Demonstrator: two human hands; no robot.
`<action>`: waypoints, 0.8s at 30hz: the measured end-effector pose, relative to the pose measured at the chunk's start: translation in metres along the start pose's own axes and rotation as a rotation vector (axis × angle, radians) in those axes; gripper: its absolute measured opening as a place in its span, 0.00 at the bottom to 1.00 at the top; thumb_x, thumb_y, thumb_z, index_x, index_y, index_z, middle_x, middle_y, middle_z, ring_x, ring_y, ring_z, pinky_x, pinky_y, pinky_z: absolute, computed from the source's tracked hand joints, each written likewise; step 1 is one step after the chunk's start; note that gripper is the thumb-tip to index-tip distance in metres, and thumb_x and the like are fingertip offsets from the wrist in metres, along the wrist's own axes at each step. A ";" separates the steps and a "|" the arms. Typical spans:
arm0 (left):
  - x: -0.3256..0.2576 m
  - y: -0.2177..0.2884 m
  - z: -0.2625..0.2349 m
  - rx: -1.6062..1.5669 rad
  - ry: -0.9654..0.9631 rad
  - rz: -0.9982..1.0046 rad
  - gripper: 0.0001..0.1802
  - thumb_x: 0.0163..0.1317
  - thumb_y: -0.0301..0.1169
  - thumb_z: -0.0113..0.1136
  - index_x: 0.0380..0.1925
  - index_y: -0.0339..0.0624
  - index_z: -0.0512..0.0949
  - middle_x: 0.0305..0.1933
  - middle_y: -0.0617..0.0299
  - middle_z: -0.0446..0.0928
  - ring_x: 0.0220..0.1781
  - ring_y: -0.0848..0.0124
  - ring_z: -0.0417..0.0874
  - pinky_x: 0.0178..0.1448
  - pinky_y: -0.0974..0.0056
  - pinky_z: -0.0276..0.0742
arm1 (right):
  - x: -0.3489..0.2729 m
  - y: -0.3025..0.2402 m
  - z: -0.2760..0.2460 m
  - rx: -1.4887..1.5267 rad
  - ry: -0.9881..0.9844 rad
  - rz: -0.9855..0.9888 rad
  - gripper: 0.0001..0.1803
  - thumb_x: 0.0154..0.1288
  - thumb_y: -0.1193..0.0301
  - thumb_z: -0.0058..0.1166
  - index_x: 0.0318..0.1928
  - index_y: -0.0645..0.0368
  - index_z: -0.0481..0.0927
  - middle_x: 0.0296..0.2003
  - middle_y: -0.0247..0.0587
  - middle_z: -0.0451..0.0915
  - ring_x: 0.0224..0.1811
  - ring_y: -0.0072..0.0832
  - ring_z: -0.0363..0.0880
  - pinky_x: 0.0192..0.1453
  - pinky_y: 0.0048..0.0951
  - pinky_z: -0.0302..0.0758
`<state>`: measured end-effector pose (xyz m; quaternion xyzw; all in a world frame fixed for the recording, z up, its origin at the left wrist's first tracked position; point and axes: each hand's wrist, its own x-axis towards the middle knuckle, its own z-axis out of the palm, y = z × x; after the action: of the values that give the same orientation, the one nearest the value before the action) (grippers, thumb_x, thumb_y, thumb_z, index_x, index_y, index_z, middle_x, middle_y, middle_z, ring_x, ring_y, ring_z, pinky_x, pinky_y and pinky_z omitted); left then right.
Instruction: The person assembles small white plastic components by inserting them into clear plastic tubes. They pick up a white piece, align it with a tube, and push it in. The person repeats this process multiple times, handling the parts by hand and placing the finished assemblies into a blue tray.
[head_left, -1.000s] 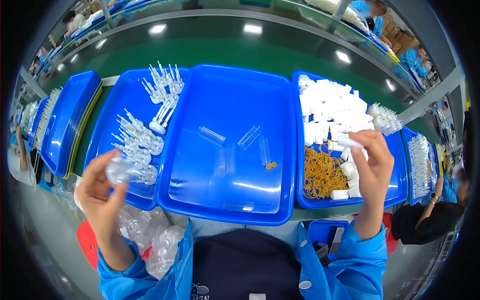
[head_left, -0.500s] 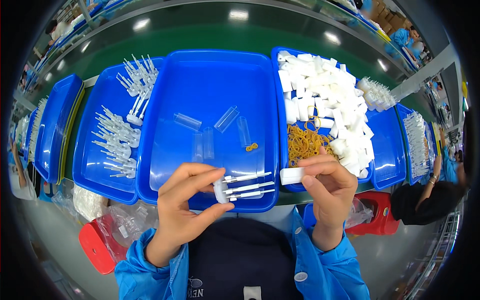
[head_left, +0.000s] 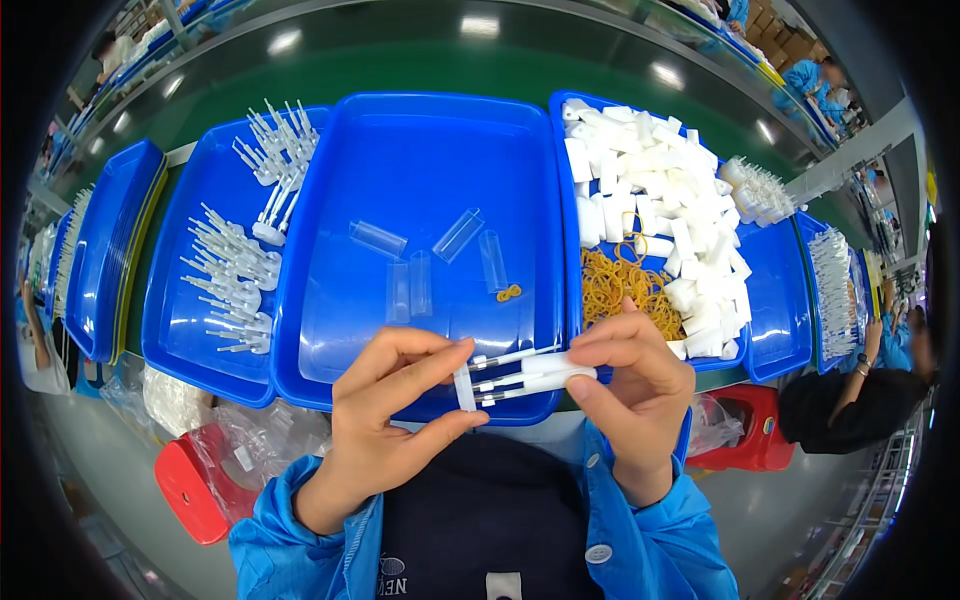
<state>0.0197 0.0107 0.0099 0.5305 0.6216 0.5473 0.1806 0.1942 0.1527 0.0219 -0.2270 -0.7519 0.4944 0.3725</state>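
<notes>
My left hand [head_left: 395,412] pinches the flat base of a white pronged plastic part [head_left: 465,388] between thumb and fingers. Its thin rods point right, toward my right hand [head_left: 642,392]. That hand grips a small white block [head_left: 545,366], which looks like foam. The block lies over the rod ends and partly hides them; whether the middle rod has gone into it I cannot tell. Both hands are above the near edge of a big blue tray [head_left: 430,104]. Several clear plastic tubes [head_left: 458,236] lie in it, beside a few yellow rubber bands [head_left: 508,293].
White blocks [head_left: 650,170] and a pile of rubber bands [head_left: 625,290] fill the right tray. Pronged parts [head_left: 235,270] stand in the left tray [head_left: 180,330], with stacked blue trays [head_left: 115,250] further left. Red stools [head_left: 190,490] stand below. At the right, another person's arm [head_left: 858,375] shows.
My hands have come together. The white block has moved left onto the rods, and the pronged part has shifted slightly right with its base turned more edge-on.
</notes>
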 end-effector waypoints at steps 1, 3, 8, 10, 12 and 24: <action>0.000 0.001 0.001 -0.006 -0.007 0.000 0.30 0.43 0.22 0.76 0.51 0.32 0.80 0.46 0.54 0.75 0.44 0.67 0.82 0.47 0.67 0.82 | -0.001 -0.001 0.003 -0.039 -0.008 -0.026 0.09 0.50 0.78 0.65 0.35 0.58 0.86 0.36 0.35 0.83 0.42 0.26 0.80 0.73 0.51 0.42; 0.002 0.003 0.002 -0.017 -0.020 -0.001 0.30 0.44 0.22 0.76 0.51 0.32 0.79 0.46 0.54 0.75 0.44 0.67 0.82 0.48 0.67 0.82 | -0.001 -0.002 0.006 -0.061 -0.038 -0.064 0.10 0.49 0.78 0.65 0.35 0.58 0.86 0.36 0.35 0.83 0.41 0.26 0.80 0.74 0.50 0.42; 0.002 0.002 0.005 0.001 0.010 0.035 0.30 0.44 0.22 0.76 0.51 0.33 0.80 0.45 0.54 0.75 0.43 0.66 0.82 0.46 0.66 0.81 | -0.001 -0.001 0.010 -0.020 -0.026 -0.064 0.11 0.48 0.78 0.66 0.36 0.57 0.86 0.36 0.37 0.84 0.41 0.26 0.82 0.75 0.51 0.37; 0.002 0.002 0.006 0.009 0.011 0.043 0.30 0.43 0.22 0.76 0.51 0.33 0.80 0.45 0.53 0.75 0.43 0.66 0.82 0.46 0.66 0.81 | 0.001 -0.001 0.008 -0.032 -0.048 -0.085 0.11 0.49 0.78 0.66 0.36 0.58 0.86 0.36 0.37 0.85 0.41 0.26 0.83 0.76 0.50 0.37; 0.002 0.001 0.005 0.008 0.001 0.045 0.30 0.43 0.22 0.76 0.51 0.33 0.80 0.45 0.53 0.75 0.43 0.66 0.82 0.45 0.66 0.81 | 0.004 -0.002 0.006 -0.076 -0.067 -0.120 0.10 0.48 0.77 0.66 0.35 0.59 0.86 0.36 0.40 0.85 0.41 0.28 0.83 0.76 0.51 0.37; 0.002 0.006 0.008 -0.057 -0.024 0.026 0.30 0.42 0.23 0.77 0.50 0.32 0.80 0.45 0.52 0.76 0.41 0.68 0.83 0.40 0.68 0.83 | 0.003 0.004 0.016 -0.036 -0.121 -0.243 0.09 0.50 0.75 0.69 0.35 0.56 0.86 0.34 0.37 0.85 0.39 0.27 0.84 0.75 0.50 0.47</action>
<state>0.0282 0.0157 0.0129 0.5397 0.5964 0.5610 0.1958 0.1792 0.1471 0.0159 -0.1107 -0.8037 0.4446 0.3797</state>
